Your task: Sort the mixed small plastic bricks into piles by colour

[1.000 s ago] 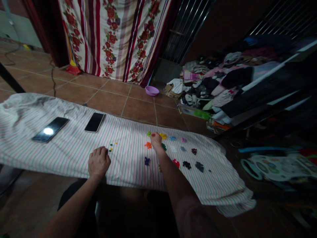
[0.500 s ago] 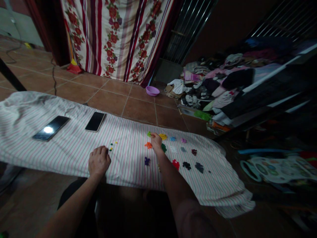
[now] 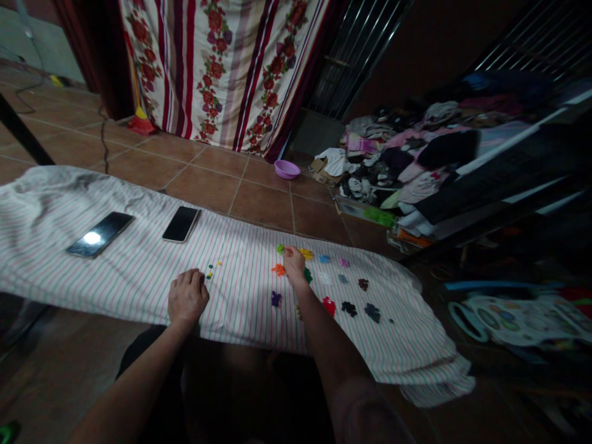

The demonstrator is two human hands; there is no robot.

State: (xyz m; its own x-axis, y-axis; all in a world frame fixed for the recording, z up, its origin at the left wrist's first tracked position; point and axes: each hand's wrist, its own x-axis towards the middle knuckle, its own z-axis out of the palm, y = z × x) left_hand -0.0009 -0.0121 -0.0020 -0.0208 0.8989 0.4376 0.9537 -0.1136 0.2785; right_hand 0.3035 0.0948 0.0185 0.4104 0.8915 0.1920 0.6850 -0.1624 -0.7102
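My right hand point(image 3: 294, 261) reaches to the far side of the striped cloth, its fingers pinched together at a small light-green pile point(image 3: 280, 249). What lies between the fingertips is too small to make out. Close to it are an orange pile point(image 3: 278, 270), a yellow pile point(image 3: 306, 253) and a dark green pile point(image 3: 308, 275), partly behind the wrist. On the cloth to the left rests my left hand point(image 3: 189, 297), palm down, fingers lying loosely and holding nothing visible. Just beyond its fingertips sit several tiny yellow and green pieces point(image 3: 210, 271).
Two phones, one point(image 3: 100, 234) at the left and another point(image 3: 181, 224) nearer the middle, lie on the striped cloth point(image 3: 245, 314). More small piles, including purple point(image 3: 276, 299), red point(image 3: 328, 306) and black point(image 3: 349, 309), spread rightward. A purple basin point(image 3: 287, 169) stands on the tiled floor.
The view has shifted slightly. My right hand stays by the light-green pile with its fingers pinched, and my left hand keeps its place on the cloth.
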